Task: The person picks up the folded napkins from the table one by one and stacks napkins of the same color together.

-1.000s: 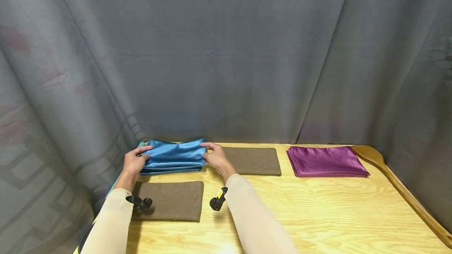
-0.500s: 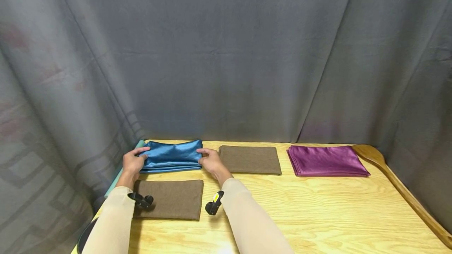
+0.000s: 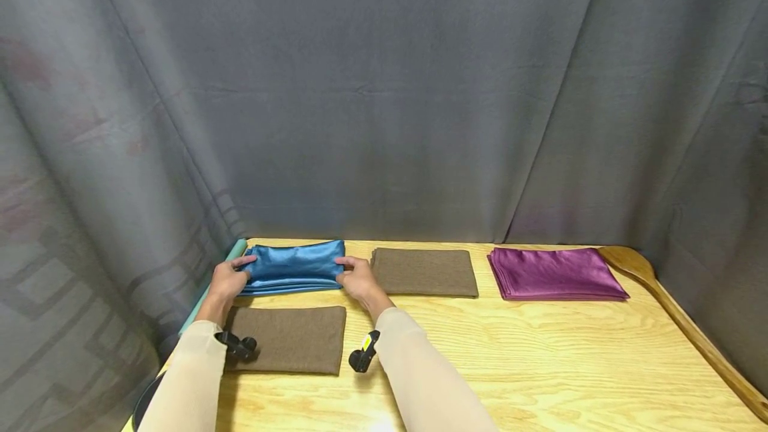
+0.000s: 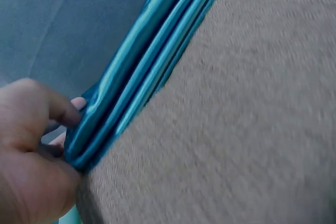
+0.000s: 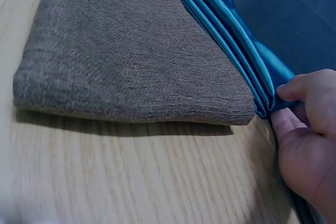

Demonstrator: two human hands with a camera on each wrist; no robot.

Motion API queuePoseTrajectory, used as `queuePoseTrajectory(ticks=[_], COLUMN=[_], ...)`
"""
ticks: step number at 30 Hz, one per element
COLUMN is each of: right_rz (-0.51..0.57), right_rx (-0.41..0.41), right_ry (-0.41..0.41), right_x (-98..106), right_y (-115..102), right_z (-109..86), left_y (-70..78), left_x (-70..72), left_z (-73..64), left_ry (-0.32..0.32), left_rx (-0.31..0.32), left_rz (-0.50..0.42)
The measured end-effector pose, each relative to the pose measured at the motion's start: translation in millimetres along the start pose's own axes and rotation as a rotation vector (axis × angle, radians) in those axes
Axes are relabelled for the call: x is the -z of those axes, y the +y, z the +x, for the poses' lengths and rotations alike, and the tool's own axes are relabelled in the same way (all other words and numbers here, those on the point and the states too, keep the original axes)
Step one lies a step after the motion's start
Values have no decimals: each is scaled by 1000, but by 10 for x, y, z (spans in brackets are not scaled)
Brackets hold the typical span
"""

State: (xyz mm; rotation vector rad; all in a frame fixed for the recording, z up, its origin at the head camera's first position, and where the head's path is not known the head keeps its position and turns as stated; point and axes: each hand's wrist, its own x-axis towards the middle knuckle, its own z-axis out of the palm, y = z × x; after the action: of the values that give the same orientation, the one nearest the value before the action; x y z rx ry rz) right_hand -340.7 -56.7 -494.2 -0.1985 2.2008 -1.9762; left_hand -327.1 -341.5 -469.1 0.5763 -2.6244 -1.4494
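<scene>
A folded blue satin cloth (image 3: 294,265) lies at the back left of the table, its layered folds facing the front. My left hand (image 3: 228,279) holds its left end; in the left wrist view the fingers (image 4: 65,109) curl at the cloth's edge. The right end is pinched by my right hand (image 3: 362,280), whose thumb and fingers meet the corner in the right wrist view. Just in front lies a folded brown cloth (image 3: 291,340), close to the blue folds. Another folded brown cloth (image 3: 426,273) sits right of my right hand.
A folded purple satin cloth (image 3: 555,275) lies further right. Beside it a long wooden spoon (image 3: 672,309) runs along the table's right edge. A teal roll (image 3: 207,295) lines the left edge. Grey curtains (image 3: 384,99) stand behind the table (image 3: 510,365).
The blue cloth has come down and slightly left, its top flatter now. Both hands moved with it, the right one a little leftward, uncovering the left edge of the brown cloth at the back.
</scene>
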Motion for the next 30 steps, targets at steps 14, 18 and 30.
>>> queuePoseTrajectory(ticks=[14, 18, 30], right_rz=[-66, -106, -300], right_rx=[26, 25, 131], right_ry=[23, 40, 25], right_x=[-32, -25, -24], right_y=[13, 10, -22], right_z=[-42, -52, -36], left_y=[-89, -90, -92], left_x=[72, 52, 63], left_z=[-33, -31, -46], left_ry=[-167, -169, -125], left_rx=[-12, -24, -55], left_rz=[31, 23, 31])
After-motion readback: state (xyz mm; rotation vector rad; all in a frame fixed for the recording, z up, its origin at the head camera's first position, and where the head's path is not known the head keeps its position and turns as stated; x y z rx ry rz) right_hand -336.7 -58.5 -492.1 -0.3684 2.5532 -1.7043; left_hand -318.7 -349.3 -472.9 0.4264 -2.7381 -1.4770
